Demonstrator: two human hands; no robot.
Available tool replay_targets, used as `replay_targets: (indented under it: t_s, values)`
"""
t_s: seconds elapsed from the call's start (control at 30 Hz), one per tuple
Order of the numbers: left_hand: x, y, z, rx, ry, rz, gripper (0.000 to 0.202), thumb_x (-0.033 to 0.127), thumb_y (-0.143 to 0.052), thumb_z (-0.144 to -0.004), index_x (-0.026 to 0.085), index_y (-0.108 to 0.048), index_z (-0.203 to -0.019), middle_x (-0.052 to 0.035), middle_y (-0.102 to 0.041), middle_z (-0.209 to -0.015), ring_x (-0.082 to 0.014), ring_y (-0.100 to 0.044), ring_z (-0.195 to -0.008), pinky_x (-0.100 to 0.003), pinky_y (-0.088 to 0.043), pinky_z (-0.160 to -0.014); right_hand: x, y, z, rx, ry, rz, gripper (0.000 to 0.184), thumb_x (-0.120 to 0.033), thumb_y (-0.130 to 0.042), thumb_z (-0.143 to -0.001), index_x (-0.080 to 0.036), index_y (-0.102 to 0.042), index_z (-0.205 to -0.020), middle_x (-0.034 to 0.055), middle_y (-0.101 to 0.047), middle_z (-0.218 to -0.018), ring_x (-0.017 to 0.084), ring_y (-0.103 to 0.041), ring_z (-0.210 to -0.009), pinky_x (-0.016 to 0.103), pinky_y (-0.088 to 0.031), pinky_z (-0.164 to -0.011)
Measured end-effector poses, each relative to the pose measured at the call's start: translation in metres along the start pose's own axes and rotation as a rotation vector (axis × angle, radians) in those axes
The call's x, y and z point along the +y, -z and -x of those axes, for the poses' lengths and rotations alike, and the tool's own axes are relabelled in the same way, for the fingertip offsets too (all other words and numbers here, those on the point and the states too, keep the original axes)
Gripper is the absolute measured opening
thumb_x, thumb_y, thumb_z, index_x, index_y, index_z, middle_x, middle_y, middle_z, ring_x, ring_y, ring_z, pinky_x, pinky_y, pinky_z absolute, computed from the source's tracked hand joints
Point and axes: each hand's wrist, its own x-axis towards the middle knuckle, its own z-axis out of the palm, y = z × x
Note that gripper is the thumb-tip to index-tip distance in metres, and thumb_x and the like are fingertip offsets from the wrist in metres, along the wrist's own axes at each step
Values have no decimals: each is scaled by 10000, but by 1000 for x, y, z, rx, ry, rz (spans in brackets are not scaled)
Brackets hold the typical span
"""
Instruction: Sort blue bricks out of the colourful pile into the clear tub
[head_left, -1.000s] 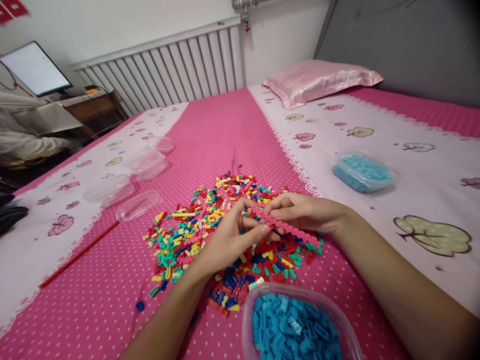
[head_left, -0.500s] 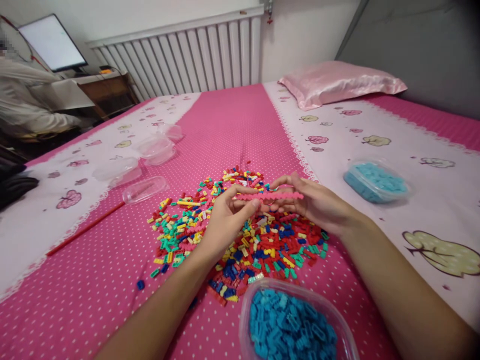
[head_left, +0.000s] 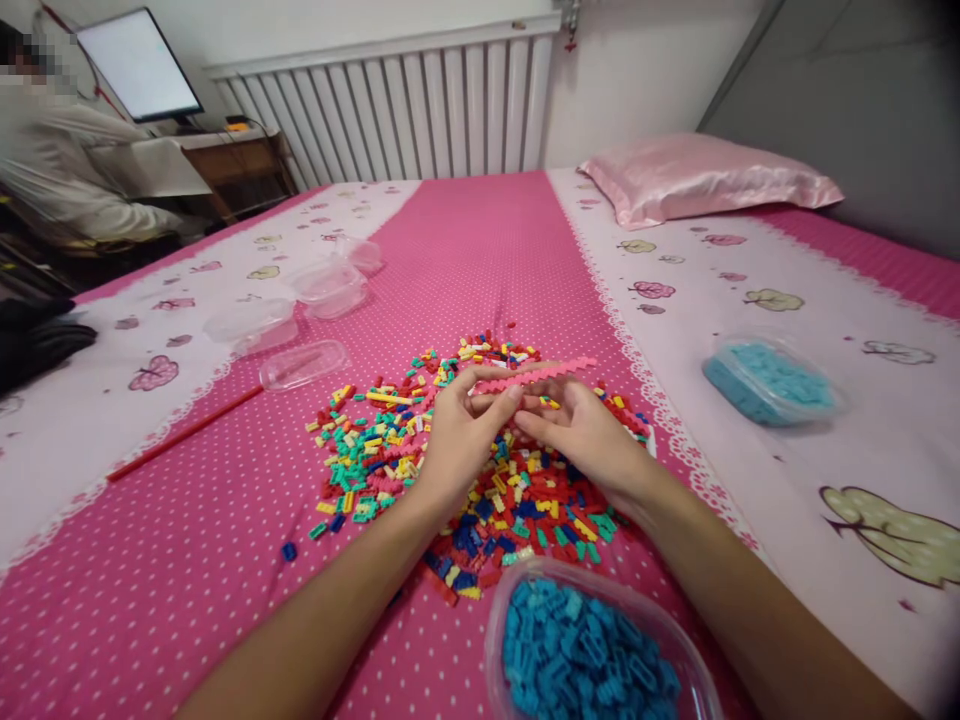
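A long notched strip of joined pink bricks [head_left: 536, 374] is pinched in my left hand [head_left: 469, 430], its thumb lying along the near side. The strip slants up to the right above a loose heap of small coloured bricks [head_left: 517, 490]. Close beside it, my right hand [head_left: 604, 440] has curled fingers near the strip's underside, with the thumb pointing at my left thumb. What those right fingers hold, if anything, is hidden. Nearest to me stands a clear tub [head_left: 491, 650] of blue bricks [head_left: 585, 650].
A second tub of blue bricks [head_left: 772, 385] sits on the right. Clear plastic containers [head_left: 326, 285], a lid [head_left: 304, 365] and a long red rod [head_left: 184, 435] lie left on the pink bedspread [head_left: 480, 240]. Beyond are a pillow [head_left: 705, 180], a radiator [head_left: 397, 115] and a seated person [head_left: 75, 170].
The strip's right end has tilted upward. My right hand has drawn down and left, its fingers now curled below the strip. The camera view has shifted slightly.
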Motion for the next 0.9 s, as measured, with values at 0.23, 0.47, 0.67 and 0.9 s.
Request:
replay_targets:
  t_s: [0.23,0.47,0.67,0.9]
  values:
    - [-2,5,-5,31,-52,-143,242,397,-624,-910,182,-700,-993,-35,-748,-953,-169,-701,-872,-243,-529,-792,-7,3,2,44,-6,60,410,-290,-805,-729,-240,-573,-1063,50,-656,-1139,201,-657,-1014,353,-534,-895]
    - [1,11,-8,-40,-7,-219,226,339,-671,-873,169,-744,-1003,-41,-752,-855,-176,-707,-806,-251,-518,-749,-12,21,2,10,-45,60,432,-285,-817,-721,-254,-606,-1096,43,-695,-1131,188,-677,-953,351,-529,-882]
    - [2,18,-11,-81,122,-171,269,313,-724,-834,136,-766,-1033,-66,-782,-797,-194,-744,-819,-276,-544,-795,-15,32,2,84,-73,135,528,-269,-843,-695,-243,-575,-1149,26,-748,-911,198,-698,-870,333,-535,-782]
    - [3,19,-10,-111,118,-105,416,367,-755,-829,171,-741,-1197,-81,-801,-957,-194,-733,-924,-296,-530,-884,-18,31,3,135,-21,68,513,-290,-865,-678,-237,-618,-1125,0,-749,-880,161,-700,-831,285,-535,-763]
